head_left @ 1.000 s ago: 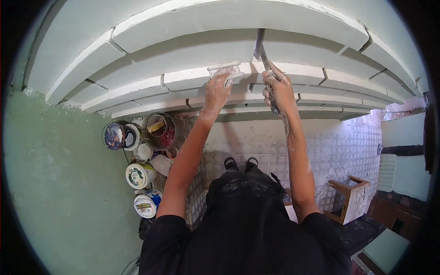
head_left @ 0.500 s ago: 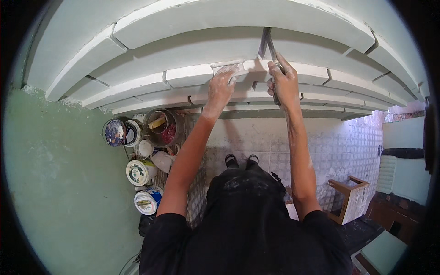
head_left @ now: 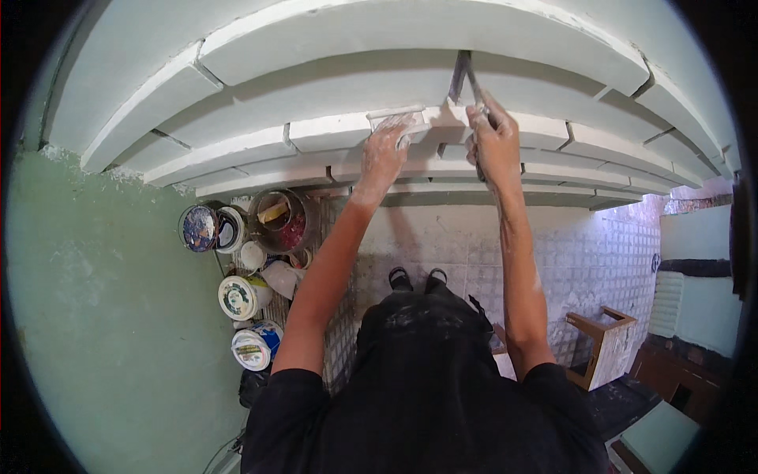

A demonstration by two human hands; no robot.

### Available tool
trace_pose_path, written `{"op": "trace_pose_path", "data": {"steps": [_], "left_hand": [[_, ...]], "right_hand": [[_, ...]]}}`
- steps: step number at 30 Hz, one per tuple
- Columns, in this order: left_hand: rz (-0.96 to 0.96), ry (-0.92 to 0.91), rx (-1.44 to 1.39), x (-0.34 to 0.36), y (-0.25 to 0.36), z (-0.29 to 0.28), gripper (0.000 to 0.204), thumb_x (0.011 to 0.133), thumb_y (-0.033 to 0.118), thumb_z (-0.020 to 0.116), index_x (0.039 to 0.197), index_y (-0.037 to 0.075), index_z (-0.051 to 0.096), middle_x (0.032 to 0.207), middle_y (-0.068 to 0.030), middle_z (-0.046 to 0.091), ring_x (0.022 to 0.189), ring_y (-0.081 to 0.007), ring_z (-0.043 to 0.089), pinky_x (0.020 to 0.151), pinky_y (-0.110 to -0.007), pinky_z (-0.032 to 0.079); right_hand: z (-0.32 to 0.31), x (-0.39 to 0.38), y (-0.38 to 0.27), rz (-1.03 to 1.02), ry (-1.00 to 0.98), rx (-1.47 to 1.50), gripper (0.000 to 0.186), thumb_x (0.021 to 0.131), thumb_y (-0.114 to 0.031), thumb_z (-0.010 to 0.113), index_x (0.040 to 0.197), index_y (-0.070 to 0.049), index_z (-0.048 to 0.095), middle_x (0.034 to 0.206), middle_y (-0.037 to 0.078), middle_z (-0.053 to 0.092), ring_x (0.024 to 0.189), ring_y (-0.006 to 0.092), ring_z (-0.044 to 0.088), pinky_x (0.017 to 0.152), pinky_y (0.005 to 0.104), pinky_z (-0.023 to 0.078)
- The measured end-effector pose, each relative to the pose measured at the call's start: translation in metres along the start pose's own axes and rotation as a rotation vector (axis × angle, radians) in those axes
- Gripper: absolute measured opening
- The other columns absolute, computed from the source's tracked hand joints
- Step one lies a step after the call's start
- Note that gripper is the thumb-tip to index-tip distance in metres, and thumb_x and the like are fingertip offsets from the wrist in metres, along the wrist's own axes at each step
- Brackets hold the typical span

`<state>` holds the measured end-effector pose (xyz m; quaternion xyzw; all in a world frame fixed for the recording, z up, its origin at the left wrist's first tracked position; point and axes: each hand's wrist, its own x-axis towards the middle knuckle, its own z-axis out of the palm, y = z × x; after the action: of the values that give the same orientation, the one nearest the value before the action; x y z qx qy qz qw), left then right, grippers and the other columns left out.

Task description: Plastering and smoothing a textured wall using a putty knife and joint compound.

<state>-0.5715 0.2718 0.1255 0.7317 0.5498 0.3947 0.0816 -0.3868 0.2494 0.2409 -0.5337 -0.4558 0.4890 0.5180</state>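
Observation:
My right hand, dusted with white, is closed around a slim, dark tool that looks like a narrow putty knife. Its tip reaches up to a dark gap between two white wall panels, below the overhanging upper row. At the white panel ledge, my left hand is closed on a white, flat-edged plate smeared with white paste. Its fingers partly cover the plate, so its full shape is hidden.
Paint buckets and a big round tub stand on the floor at left, beside the green wall. A wooden stool-like frame is at right. Stepped white panels jut out across the top.
Both hands hold nearly the same places, with the two tools still in them. The whole view has shifted by a few pixels; the right hand sits very slightly lower.

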Motion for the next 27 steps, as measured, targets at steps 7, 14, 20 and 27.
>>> {"op": "trace_pose_path", "data": {"steps": [7,14,20,27], "left_hand": [[-0.048,-0.037,-0.013,-0.005,-0.001,0.003,0.03,0.086,0.018,0.066,0.114,0.007,0.068,0.113,-0.0192,0.066,0.113,-0.0345,0.06,0.099,-0.042,0.046],[-0.009,-0.004,0.016,0.0,-0.001,0.003,0.031,0.085,0.019,0.067,0.11,0.001,0.068,0.111,-0.0208,0.066,0.111,-0.0353,0.061,0.098,-0.042,0.046],[-0.006,-0.01,0.002,-0.003,-0.002,0.004,0.032,0.082,0.013,0.065,0.114,0.007,0.067,0.114,-0.0178,0.065,0.111,-0.0356,0.059,0.095,-0.043,0.047],[0.03,0.038,0.004,-0.001,-0.004,0.006,0.032,0.081,0.01,0.067,0.113,0.006,0.067,0.109,-0.0211,0.066,0.109,-0.0372,0.061,0.094,-0.043,0.048]], "right_hand": [[-0.005,0.003,0.011,0.028,0.006,-0.087,0.052,0.094,-0.016,0.058,0.142,-0.003,0.044,0.063,-0.004,0.04,0.046,0.0054,0.037,0.038,0.0231,0.029],[-0.005,0.006,0.026,0.017,0.003,-0.008,0.052,0.093,-0.016,0.059,0.141,-0.001,0.045,0.064,-0.003,0.042,0.047,0.0051,0.04,0.037,0.0226,0.028],[-0.005,0.01,0.025,-0.049,0.015,0.015,0.05,0.093,-0.014,0.059,0.139,-0.001,0.046,0.059,-0.003,0.042,0.044,0.0059,0.041,0.037,0.0227,0.028],[0.0,0.0,0.02,-0.032,0.043,0.058,0.047,0.093,-0.013,0.058,0.138,-0.004,0.049,0.057,-0.004,0.041,0.042,0.0053,0.037,0.036,0.0232,0.028]]}}
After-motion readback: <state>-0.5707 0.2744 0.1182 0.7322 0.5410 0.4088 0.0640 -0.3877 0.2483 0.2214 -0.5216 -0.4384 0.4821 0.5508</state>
